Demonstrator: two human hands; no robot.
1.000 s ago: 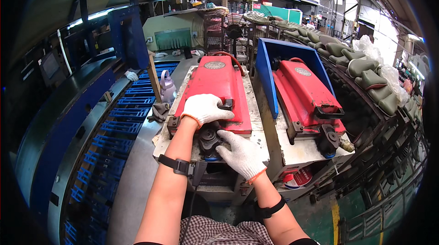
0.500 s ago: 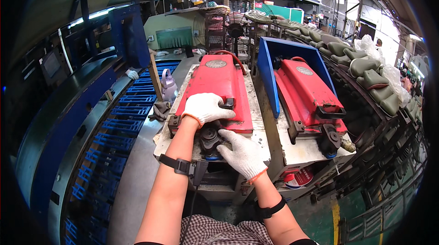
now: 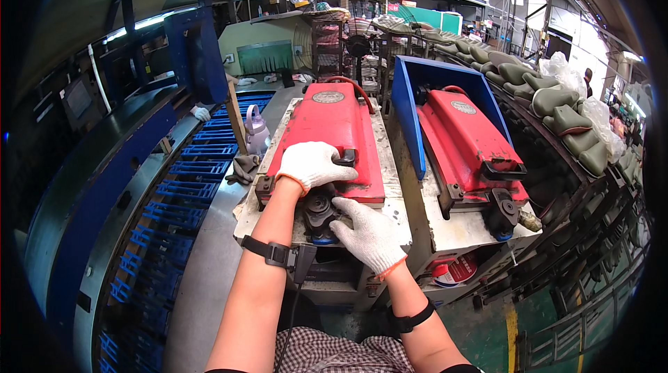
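Both my hands wear white knit gloves with orange cuffs. My left hand (image 3: 311,165) rests on the near end of a red metal cover (image 3: 316,119), its fingers closed about a black handle (image 3: 346,157) that shows partly beside them. Just below, my right hand (image 3: 369,234) curls its thumb and fingers round the right side of a black latch (image 3: 319,210) at the cover's front edge. The fingers' exact contact with the latch is partly hidden. The cover lies down on a cream machine top (image 3: 391,209).
At right stands a second red-covered machine (image 3: 463,122) with a blue guard (image 3: 410,119). Beyond it, racks carry olive-green shoe-shaped pieces (image 3: 554,100). On the left runs a blue slatted conveyor (image 3: 184,190); a lilac bottle (image 3: 257,133) and dark gloves (image 3: 243,168) sit beside it.
My hands and the red cover have kept their places. The blue conveyor slats on the left have shifted slightly, and a distant figure at the upper right has moved.
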